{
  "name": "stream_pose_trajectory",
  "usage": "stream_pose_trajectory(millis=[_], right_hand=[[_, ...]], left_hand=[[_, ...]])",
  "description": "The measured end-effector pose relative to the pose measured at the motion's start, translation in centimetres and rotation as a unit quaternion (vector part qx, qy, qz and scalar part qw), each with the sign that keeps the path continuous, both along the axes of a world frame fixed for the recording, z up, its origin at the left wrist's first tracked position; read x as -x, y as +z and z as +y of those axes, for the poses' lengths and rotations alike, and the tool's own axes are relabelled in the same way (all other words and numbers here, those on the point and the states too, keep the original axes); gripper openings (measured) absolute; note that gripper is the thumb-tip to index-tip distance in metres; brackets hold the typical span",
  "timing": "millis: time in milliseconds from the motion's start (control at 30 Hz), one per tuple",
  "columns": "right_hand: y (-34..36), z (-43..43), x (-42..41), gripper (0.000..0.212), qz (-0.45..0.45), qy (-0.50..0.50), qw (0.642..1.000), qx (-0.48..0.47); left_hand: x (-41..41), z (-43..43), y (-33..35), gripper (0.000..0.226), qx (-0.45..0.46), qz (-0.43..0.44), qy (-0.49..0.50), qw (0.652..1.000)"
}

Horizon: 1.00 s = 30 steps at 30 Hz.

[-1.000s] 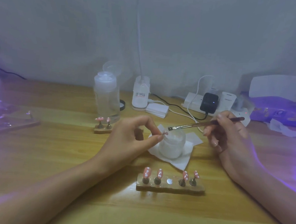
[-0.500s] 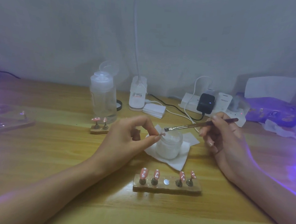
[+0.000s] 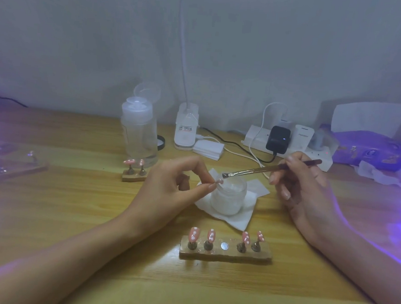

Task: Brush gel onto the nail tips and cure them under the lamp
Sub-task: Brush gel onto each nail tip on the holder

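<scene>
**Risking a flicked tip and stray gel over the open jar**

Pinching one small nail tip [image 3: 219,181] between thumb and fingertips of the left hand [image 3: 168,192], holding it right at the left rim of the open jar [image 3: 228,196] near the middle of the surface [image 3: 71,214]. Gripping the brush [image 3: 264,170] pen-style in the right hand [image 3: 303,190], fingers curled round the handle, hovering the bristles just above the tip and over the jar mouth.

Judging the pinch as slight, so risking flipping the tip out of it and into the white contents, presumably the gel, by pressing the bristles down too firmly. Risking flooded edges and sticky fingertips by overloading the bristles so close to the pinch.

Relying on the white tissue [image 3: 244,220] under the jar for drips, though probably catching only those falling close around it. Risking a knock to the wooden strip [image 3: 225,252] toward the near edge, carrying four upright pink tips [image 3: 193,234] and one bare peg, by swinging either forearm low.

Not making out the curing lamp itself, only catching a violet glow along the right edge. Possibly exposing the uncovered jar to that stray light and thickening the gel.
</scene>
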State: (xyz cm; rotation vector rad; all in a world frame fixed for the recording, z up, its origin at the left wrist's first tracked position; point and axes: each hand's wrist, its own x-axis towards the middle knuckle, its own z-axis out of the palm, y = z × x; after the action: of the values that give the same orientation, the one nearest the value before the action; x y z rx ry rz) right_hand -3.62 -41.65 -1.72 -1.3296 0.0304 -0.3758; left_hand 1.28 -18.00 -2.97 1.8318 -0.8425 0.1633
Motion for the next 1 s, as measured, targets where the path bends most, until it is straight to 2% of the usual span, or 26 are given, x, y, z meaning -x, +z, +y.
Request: stream_pose_trajectory(millis=[100,200,333,433,567,733,867,1000], right_hand=[[-0.08,0.02,-0.05,0.021,0.004,0.015,1.000,0.018],[0.01,-0.04,-0.08,0.031,0.004,-0.005,1.000,-0.007],[0.18,0.20,-0.02,0.026,-0.006,0.019,1.000,0.023],[0.03,-0.04,-0.07,0.038,0.002,-0.009,1.000,0.001],[0.01,0.08,0.06,0.019,-0.017,0.014,0.999,0.025],[-0.07,-0.19,-0.12,0.027,-0.008,-0.012,1.000,0.000],[-0.12,-0.06,-0.07,0.021,-0.009,0.009,1.000,0.027],[-0.05,-0.31,-0.11,0.022,-0.006,-0.006,1.000,-0.001]], left_hand=[[0.06,0.04,0.08,0.010,0.004,0.001,0.000,1.000],[0.11,0.02,0.14,0.009,0.003,-0.002,0.002,1.000],[0.10,0.00,0.16,0.008,0.002,-0.005,0.003,1.000],[0.14,0.01,0.17,0.008,-0.002,-0.008,0.006,1.000],[0.19,0.03,0.22,0.008,-0.003,-0.006,0.004,1.000],[0.26,0.00,0.18,0.008,-0.004,-0.016,0.010,1.000],[0.19,-0.01,0.15,0.010,-0.003,-0.011,0.010,1.000],[0.10,0.00,0.20,0.009,-0.003,-0.012,0.008,1.000]])
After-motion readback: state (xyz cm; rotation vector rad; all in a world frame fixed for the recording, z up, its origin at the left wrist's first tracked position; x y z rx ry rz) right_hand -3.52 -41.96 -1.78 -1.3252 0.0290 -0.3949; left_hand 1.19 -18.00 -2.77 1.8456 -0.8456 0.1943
